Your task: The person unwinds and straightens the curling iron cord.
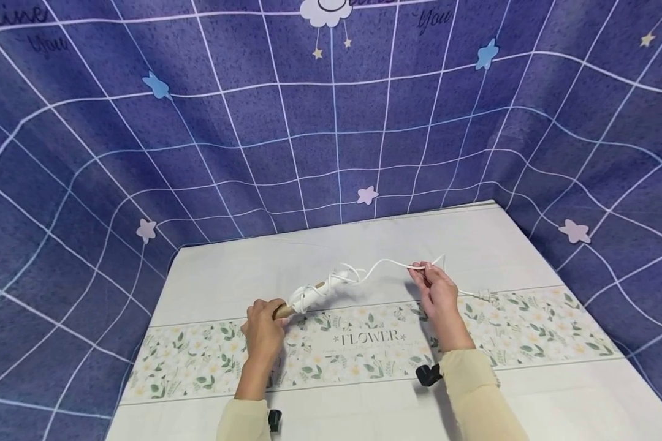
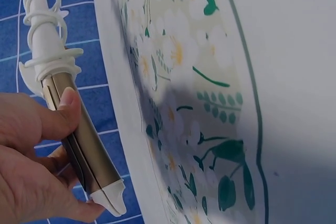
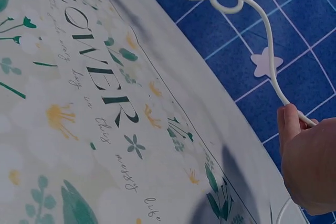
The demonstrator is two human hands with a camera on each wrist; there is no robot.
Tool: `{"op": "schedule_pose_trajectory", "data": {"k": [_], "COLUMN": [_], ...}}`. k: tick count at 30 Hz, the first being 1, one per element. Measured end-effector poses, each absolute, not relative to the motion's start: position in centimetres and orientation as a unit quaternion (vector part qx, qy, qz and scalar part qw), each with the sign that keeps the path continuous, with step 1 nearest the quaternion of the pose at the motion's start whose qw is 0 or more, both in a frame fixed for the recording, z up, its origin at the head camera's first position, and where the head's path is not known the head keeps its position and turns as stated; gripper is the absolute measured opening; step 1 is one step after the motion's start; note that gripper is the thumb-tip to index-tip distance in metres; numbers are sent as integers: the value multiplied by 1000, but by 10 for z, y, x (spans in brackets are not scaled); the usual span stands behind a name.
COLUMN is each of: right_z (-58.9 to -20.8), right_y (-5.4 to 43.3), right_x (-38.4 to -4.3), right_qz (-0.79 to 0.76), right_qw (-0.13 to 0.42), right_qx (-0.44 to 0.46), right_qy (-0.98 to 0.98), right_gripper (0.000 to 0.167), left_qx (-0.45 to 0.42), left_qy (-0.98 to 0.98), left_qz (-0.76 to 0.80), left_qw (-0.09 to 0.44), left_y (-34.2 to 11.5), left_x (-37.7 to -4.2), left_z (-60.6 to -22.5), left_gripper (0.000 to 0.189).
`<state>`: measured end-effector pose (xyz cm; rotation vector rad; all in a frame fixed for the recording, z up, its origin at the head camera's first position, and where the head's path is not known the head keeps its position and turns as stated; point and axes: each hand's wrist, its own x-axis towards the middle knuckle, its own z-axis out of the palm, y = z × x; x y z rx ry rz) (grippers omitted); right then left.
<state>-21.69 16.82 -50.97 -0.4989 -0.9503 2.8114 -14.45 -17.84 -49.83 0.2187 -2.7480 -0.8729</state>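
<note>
My left hand (image 1: 265,327) grips the gold barrel of a white-and-gold hair straightener (image 2: 86,135), thumb on one side and fingers round the other. Its white handle (image 2: 46,35) points up and away to the right, with turns of white cord wrapped about it. From the handle's end the power cord (image 3: 269,40) runs loose to my right hand (image 1: 440,294), which pinches it between thumb and fingers. Past that hand the cord drops to the plug (image 1: 485,296), which lies at the right over the floral band.
A white table cover (image 1: 364,245) with a floral band (image 1: 198,361) lettered FLOWER lies under both hands. Blue gridded curtain (image 1: 331,141) with stars stands behind and at both sides. A black wrist mount (image 1: 428,375) sits by the right sleeve.
</note>
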Motion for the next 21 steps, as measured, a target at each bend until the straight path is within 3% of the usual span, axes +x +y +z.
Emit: {"op": "schedule_pose_trajectory", "data": {"k": [21], "right_z": [-498], "right_y": [200], "right_x": [-225], "right_qz": [960], "right_qw": [64], "right_qx": [-178], "right_qy": [-207], "right_gripper": [20], "left_qx": [65], "left_qy": [-942], "left_qz": [-304], "left_qw": [127], "left_y": [-193], "left_x": [-142], "left_z": [-499], "left_gripper": [36]}}
